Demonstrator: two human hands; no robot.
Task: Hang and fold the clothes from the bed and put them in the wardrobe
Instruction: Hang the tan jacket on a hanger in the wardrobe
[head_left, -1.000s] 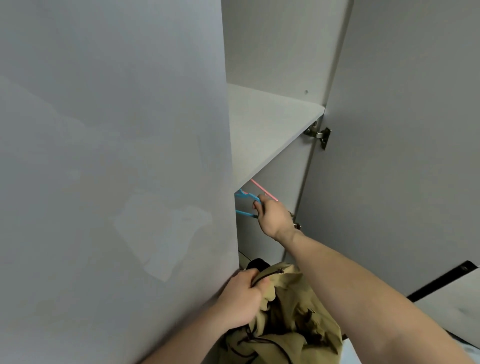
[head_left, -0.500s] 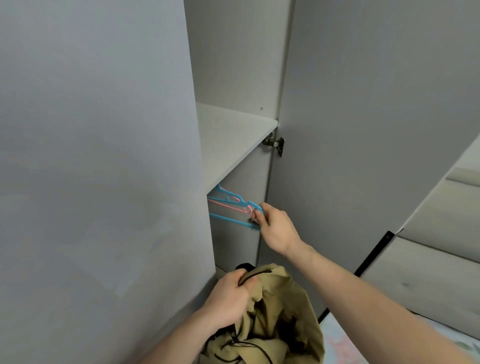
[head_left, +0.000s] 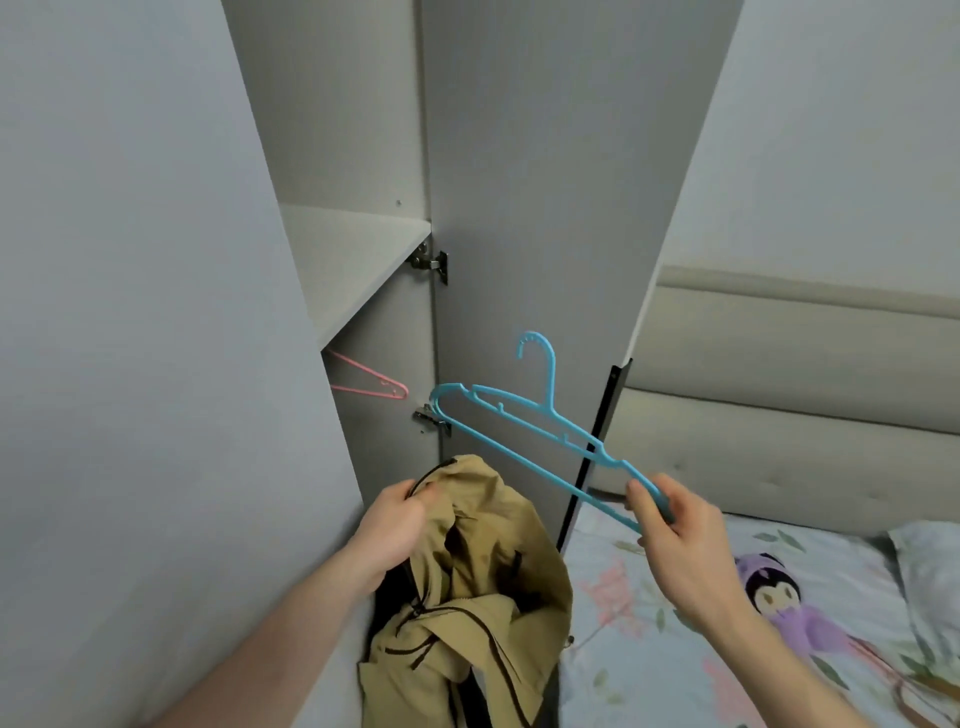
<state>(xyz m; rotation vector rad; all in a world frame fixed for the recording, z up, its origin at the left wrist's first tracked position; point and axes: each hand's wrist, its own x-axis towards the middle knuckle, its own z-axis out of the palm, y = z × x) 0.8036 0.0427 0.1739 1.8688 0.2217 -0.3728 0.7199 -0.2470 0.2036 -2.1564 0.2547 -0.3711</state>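
My left hand (head_left: 393, 530) grips the collar of a tan jacket (head_left: 483, 597) with dark zippers, which hangs bunched in front of the open wardrobe. My right hand (head_left: 675, 535) pinches one end of a blue plastic hanger (head_left: 524, 421), held tilted in the air outside the wardrobe, hook pointing up. A pink hanger (head_left: 371, 382) hangs inside the wardrobe under the white shelf (head_left: 353, 260).
The wardrobe's left door (head_left: 130, 338) fills the left side; the right door (head_left: 545, 208) stands open beside the hanger. At right, a bed (head_left: 649, 670) with a floral sheet, a purple plush toy (head_left: 779, 597), a pillow (head_left: 930, 566) and a beige padded headboard (head_left: 779, 415).
My right hand has pulled the blue hanger out of the wardrobe, down and to the right. The pink hanger stayed inside. My view has turned right toward the bed.
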